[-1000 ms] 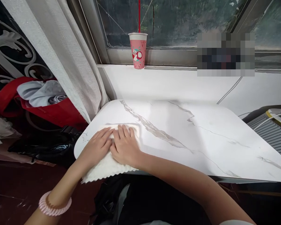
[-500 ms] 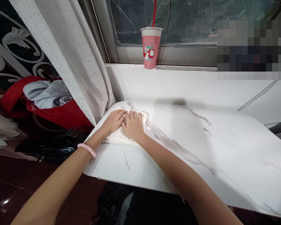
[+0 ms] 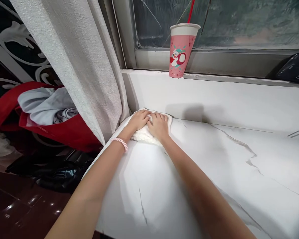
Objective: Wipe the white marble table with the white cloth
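The white cloth (image 3: 146,136) has been pushed away over the white table (image 3: 129,196), from the front edge, where it hung over a little one second ago, to the far left corner by the wall (image 3: 229,99). Both arms have been stretched out with it. The cloth is now spread flat on the table top, close to the wall, and it is pressed down by two hands. The left hand (image 3: 140,120) is laid on its left part, and the right hand (image 3: 159,126) is laid on the part just beside it. The fingers of both hands are held out nearly straight, open and not curled into fists. It cannot be told if the two hands are touching. A pink curly band (image 3: 121,143) is worn on the left wrist. Thin gray lines can be seen on the table top. Above the wall, a pink paper cup (image 3: 181,54) with a picture on it is set on the ledge under the window (image 3: 239,26), and a red straw (image 3: 191,11) is stuck in it. A dark phone (image 3: 295,68) is leaned on the window frame, far to the right. A pale curtain (image 3: 87,56) is hung by the left end of the table. Beyond it, gray clothes (image 3: 48,104) are stuffed in a red bag (image 3: 64,134), and a shiny black thing (image 3: 62,172) is seen below.
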A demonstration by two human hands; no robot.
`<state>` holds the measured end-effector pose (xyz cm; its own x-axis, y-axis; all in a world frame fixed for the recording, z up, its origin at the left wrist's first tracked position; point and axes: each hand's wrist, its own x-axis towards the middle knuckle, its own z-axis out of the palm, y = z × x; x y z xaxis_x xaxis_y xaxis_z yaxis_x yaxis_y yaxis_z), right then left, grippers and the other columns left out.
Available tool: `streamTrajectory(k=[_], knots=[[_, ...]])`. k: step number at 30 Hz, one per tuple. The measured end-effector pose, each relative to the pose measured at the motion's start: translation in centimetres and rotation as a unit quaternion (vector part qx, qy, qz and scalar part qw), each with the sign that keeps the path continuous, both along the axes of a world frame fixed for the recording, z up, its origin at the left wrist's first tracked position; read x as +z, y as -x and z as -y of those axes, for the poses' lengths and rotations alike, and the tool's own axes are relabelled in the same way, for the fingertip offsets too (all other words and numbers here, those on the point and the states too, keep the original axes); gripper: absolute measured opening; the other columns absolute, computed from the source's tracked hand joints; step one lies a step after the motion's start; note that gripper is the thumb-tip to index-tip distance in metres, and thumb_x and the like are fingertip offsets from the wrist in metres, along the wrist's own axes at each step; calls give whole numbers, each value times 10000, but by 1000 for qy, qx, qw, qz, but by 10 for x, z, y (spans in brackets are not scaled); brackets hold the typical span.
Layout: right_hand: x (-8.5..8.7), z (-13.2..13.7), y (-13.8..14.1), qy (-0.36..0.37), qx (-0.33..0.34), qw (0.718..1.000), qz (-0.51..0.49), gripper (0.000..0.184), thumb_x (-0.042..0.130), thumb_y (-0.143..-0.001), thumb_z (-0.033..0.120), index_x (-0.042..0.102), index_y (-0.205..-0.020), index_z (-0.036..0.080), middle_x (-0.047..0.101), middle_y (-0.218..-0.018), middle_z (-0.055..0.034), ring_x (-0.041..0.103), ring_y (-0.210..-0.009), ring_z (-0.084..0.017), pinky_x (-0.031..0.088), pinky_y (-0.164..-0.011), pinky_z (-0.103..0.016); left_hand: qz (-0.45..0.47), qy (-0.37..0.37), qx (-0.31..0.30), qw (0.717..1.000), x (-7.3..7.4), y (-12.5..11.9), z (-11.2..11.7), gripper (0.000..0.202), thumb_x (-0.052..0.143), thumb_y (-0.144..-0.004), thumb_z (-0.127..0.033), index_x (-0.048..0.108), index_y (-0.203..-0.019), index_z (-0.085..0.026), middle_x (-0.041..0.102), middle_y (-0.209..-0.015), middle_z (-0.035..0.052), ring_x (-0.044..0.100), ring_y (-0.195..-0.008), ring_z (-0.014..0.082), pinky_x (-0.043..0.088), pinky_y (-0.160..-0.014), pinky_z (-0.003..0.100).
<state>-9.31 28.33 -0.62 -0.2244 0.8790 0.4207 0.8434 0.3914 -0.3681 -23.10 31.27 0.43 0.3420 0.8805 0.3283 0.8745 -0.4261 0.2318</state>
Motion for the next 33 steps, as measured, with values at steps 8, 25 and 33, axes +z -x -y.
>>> streamTrajectory(k=[8, 25, 33], knots=[[-2, -26, 27, -20, 18, 1000, -3, 308, 425, -938, 229, 620, -1160, 144, 638, -1198, -134, 505, -1164, -275, 260, -1067, -440, 14, -5, 8, 1000, -2, 34, -19, 413, 348, -899, -218, 611, -1214, -163, 639, -1273, 74, 558, -1207, 217, 402, -1086, 368], [0, 77, 39, -5, 73, 997, -5, 321, 438, -941, 213, 603, -1205, 134, 593, -1318, -127, 470, -1265, -254, 252, -1119, -416, -18, -19, 51, 998, -4, 52, 102, 405, 281, -951, -269, 555, -1238, -191, 611, -1293, 82, 533, -1222, 226, 369, -1100, 426], [-1, 161, 31, -19, 148, 989, -2, 346, 444, -939, 244, 589, -1229, 126, 559, -1369, -130, 459, -1273, -273, 244, -1144, -455, -66, -45, 98, 992, -6, 46, 208, 467, 247, -969, -303, 541, -1278, -112, 582, -1324, 162, 495, -1272, 283, 346, -1113, 465]])
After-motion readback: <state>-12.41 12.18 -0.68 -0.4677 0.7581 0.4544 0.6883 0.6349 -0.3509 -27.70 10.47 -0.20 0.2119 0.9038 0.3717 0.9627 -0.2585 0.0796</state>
